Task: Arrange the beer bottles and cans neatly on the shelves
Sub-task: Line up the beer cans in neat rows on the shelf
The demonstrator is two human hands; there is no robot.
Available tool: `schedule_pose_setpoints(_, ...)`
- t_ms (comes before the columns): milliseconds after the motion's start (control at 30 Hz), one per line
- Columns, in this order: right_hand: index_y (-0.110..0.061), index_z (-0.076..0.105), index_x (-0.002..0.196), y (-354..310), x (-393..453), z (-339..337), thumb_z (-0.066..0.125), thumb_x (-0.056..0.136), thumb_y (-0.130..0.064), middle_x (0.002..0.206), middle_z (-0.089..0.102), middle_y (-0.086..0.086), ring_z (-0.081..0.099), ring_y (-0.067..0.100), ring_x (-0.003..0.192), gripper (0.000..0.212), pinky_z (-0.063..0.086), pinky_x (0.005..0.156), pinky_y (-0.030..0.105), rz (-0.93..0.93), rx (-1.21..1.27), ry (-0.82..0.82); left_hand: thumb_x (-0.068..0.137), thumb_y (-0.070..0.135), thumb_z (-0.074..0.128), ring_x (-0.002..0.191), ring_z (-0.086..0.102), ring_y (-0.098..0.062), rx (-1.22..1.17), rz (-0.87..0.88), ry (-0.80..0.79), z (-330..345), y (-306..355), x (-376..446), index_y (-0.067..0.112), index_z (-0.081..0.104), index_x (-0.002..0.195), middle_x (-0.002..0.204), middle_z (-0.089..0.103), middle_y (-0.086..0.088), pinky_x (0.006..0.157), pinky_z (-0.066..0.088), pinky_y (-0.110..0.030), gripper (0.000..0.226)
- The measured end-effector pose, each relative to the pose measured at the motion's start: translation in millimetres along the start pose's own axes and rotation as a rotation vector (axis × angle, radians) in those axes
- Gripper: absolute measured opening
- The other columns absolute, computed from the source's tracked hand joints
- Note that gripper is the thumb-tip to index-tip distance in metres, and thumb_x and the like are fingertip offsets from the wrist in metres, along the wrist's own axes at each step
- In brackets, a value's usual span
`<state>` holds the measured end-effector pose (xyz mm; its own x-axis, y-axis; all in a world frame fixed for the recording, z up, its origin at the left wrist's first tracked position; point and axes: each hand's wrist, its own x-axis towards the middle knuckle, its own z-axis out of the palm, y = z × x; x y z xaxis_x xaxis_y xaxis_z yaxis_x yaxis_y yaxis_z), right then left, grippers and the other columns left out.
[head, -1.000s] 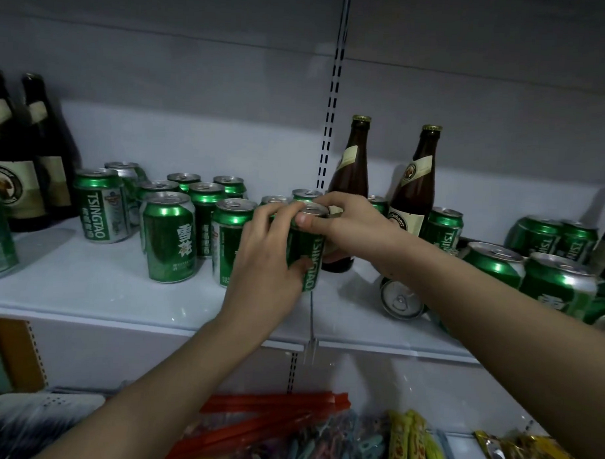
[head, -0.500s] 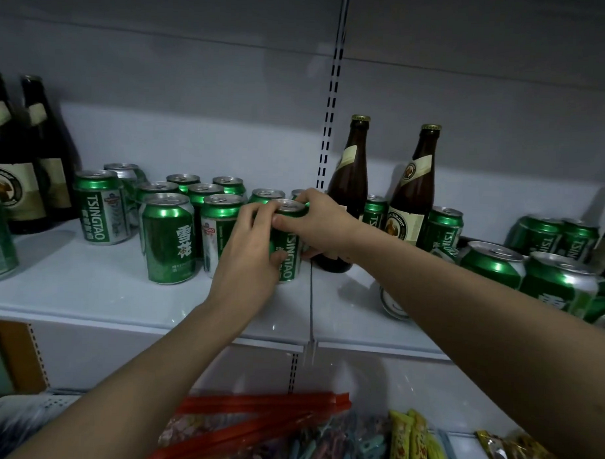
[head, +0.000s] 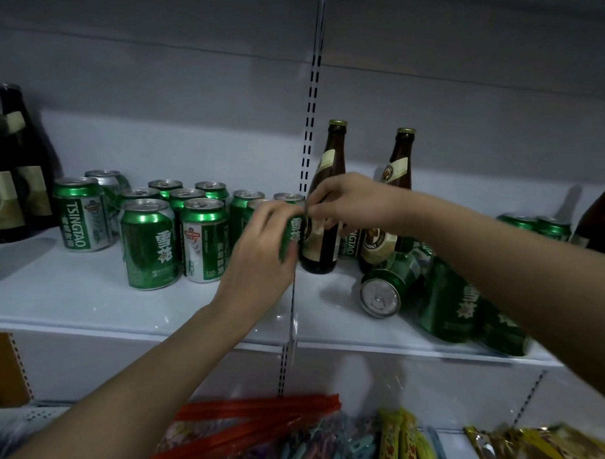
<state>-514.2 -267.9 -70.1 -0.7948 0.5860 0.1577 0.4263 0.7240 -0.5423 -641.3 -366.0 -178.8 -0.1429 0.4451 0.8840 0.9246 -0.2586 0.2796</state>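
Note:
My left hand (head: 259, 258) wraps around an upright green beer can (head: 291, 235) at the right end of a cluster of upright green cans (head: 146, 244) on the white shelf (head: 86, 300). The fingertips of my right hand (head: 350, 203) pinch that can's top rim; motion blur hides the detail. Just right of the can stand two brown beer bottles (head: 325, 182) (head: 399, 177). One green can (head: 383, 290) lies on its side, and more green cans (head: 459, 303) lean or lie under my right forearm.
Dark bottles (head: 18, 178) stand at the far left of the shelf. A slotted metal upright (head: 310, 126) runs down the back wall. More cans (head: 538, 225) and a bottle sit at the far right. Red packets (head: 253, 420) and yellow snack bags (head: 400, 442) fill the shelf below.
Both hands carried the green can left and back into the cluster beside the brown bottle. My right hand has since slid right, with only its fingertips at the rim.

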Motion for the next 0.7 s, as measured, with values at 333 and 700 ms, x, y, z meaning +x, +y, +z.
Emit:
schedule_pose_setpoints(333, -0.024, 0.063, 0.12, 40, -28, -55, 0.064, 0.095, -0.032, 0.111, 0.064, -0.004, 0.062, 0.018, 0.105, 0.026, 0.054, 0.091, 0.039, 0.112, -0.548, -0.283, 0.088, 0.052, 0.064, 0.104, 0.055, -0.011, -0.345, -0.377, -0.531, 45, 52, 6, 0.033, 0.048, 0.117, 0.117, 0.049, 0.007, 0.081, 0.046, -0.027, 0.038)
schedule_pose_setpoints(700, -0.032, 0.049, 0.142, 53, -22, -46, 0.071, 0.086, -0.009, 0.133, 0.051, -0.009, 0.052, 0.014, 0.116, 0.064, 0.049, 0.091, 0.029, 0.251, -0.633, -0.557, 0.077, 0.051, 0.076, 0.095, 0.053, -0.005, -0.366, -0.477, -0.56, 70, 62, -1, 0.031, 0.05, 0.123, 0.112, 0.05, 0.012, 0.064, 0.037, -0.018, 0.057)
